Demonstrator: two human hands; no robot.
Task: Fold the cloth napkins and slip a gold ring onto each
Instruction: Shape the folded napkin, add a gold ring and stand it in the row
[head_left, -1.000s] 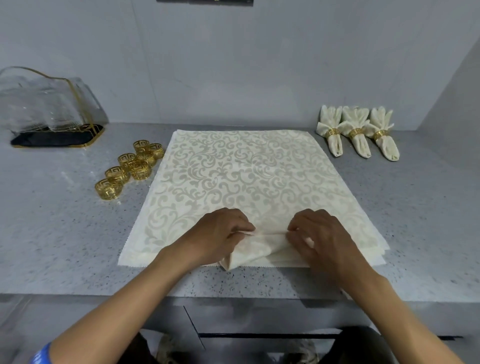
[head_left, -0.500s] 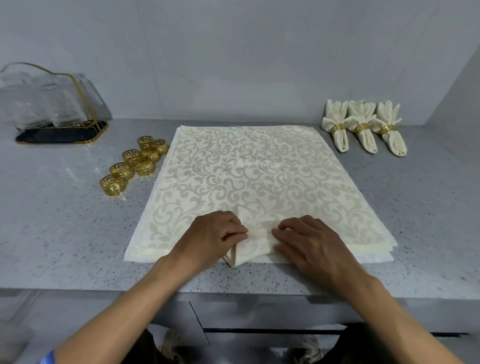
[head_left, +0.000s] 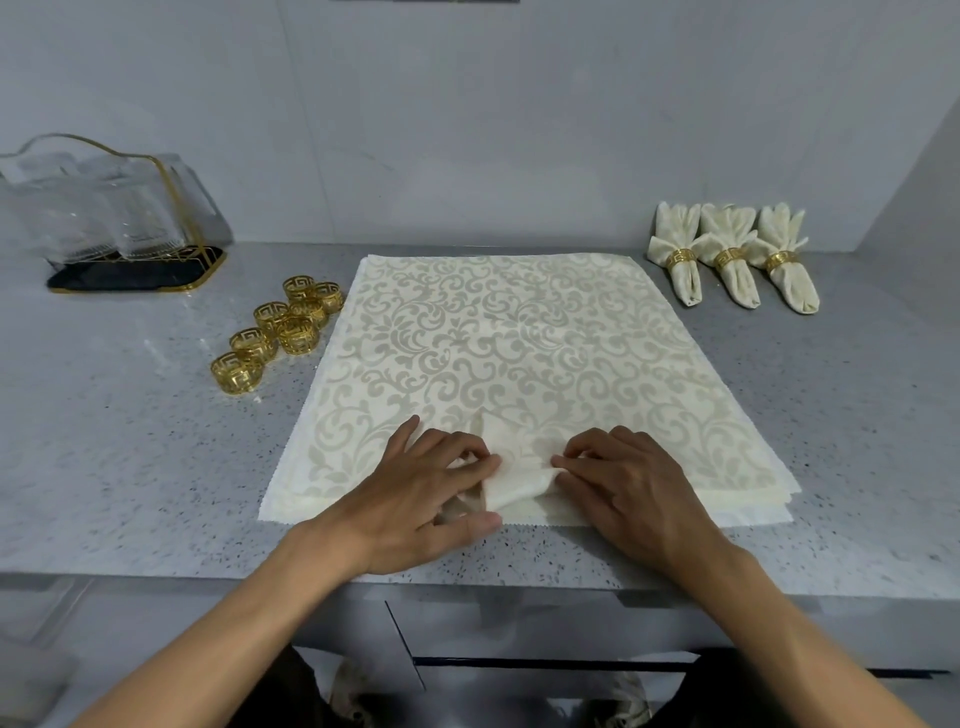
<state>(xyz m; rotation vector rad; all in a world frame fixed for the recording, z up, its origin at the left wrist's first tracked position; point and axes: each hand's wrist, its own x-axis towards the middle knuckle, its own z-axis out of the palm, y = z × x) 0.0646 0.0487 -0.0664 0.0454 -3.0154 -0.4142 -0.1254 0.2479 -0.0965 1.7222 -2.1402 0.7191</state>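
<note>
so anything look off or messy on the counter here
Nothing stands out. The napkin stack lies flat, its near edges slightly fanned; three ringed napkins sit in a row, loose rings cluster left. Both hands are gathering the top napkin.

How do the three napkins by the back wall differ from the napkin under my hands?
The three finished napkins are rolled and fanned, each cinched by a gold ring; the top napkin lies mostly flat, ringless, only its near edge gathered. The finished ones lie apart on the counter; the top one sits on a stack. Both share cream cloth.

No legible text or labels.
</note>
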